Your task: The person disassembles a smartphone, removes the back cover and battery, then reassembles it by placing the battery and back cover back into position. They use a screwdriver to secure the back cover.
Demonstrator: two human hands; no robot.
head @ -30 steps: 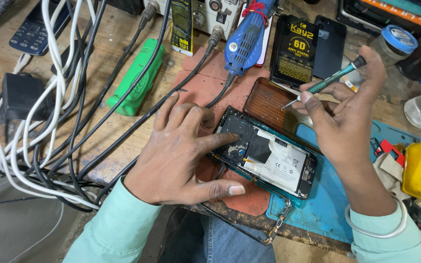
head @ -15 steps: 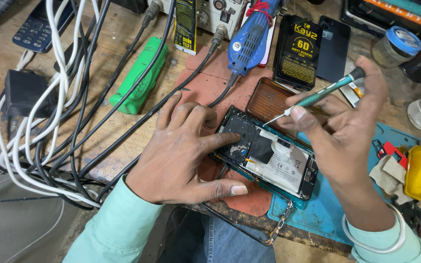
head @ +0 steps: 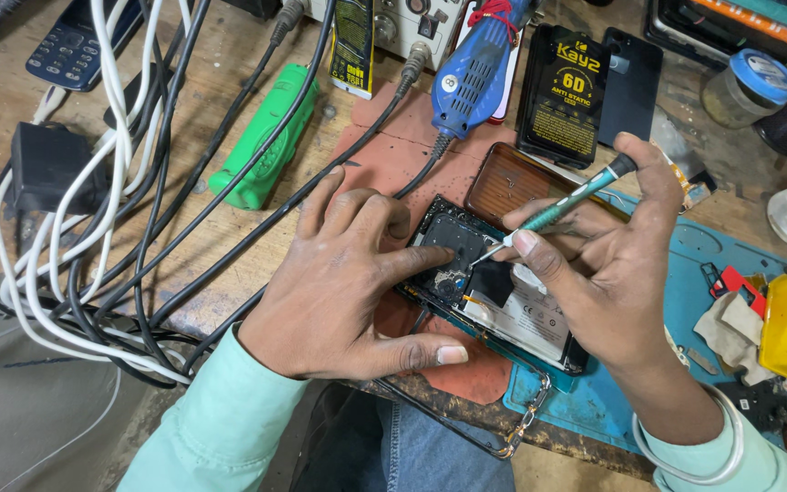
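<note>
Right hand (head: 621, 273) pinches a teal screwdriver (head: 567, 205), its tip now lowered onto the opened phone (head: 494, 292).
Head view: a second ago the driver was raised clear; now the tip meets the phone's upper left part, so screw work is under way. Left hand (head: 348, 282) lies flat with spread fingers, pressing the phone onto the reddish mat (head: 393, 128) beside black cables (head: 184, 182), gripping nothing.

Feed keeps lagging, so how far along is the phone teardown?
Done: the opened phone lies with back cover off, battery exposed. In hand: left hand pins it down, right hand sets the screwdriver tip into the upper section. Left: the inner parts look still in place.
</note>
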